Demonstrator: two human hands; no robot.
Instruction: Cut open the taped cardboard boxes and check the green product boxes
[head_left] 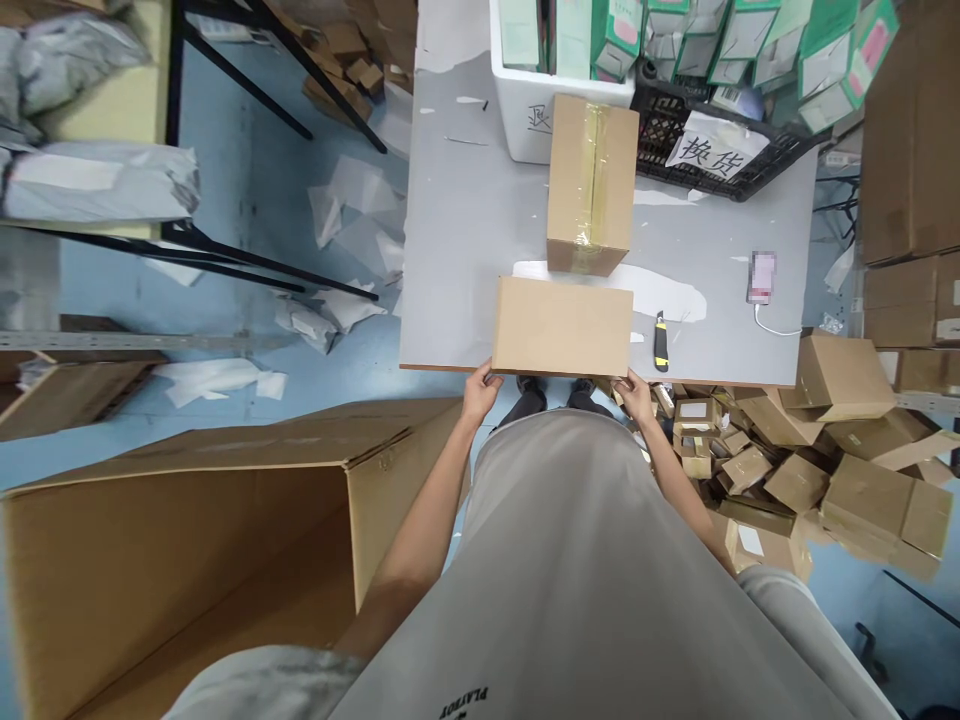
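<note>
A plain brown cardboard box [562, 325] lies at the front edge of the grey table [465, 220]. My left hand [480, 392] grips its near left corner, fingers closed against the cardboard. At the near right corner, my right hand [634, 393] holds the same box between thumb and fingers. Right behind it stands a second cardboard box [574, 180], sealed with a yellowish tape strip along its top. A yellow and black utility knife [661, 342] lies to the right of the nearer box.
At the table's back stand a white bin [525, 120] and a black crate [652, 130] holding green-and-white boxes. A phone [762, 277] with a cable lies at right. A large open carton [225, 520] stands left of me; discarded boxes [799, 483] pile up at right.
</note>
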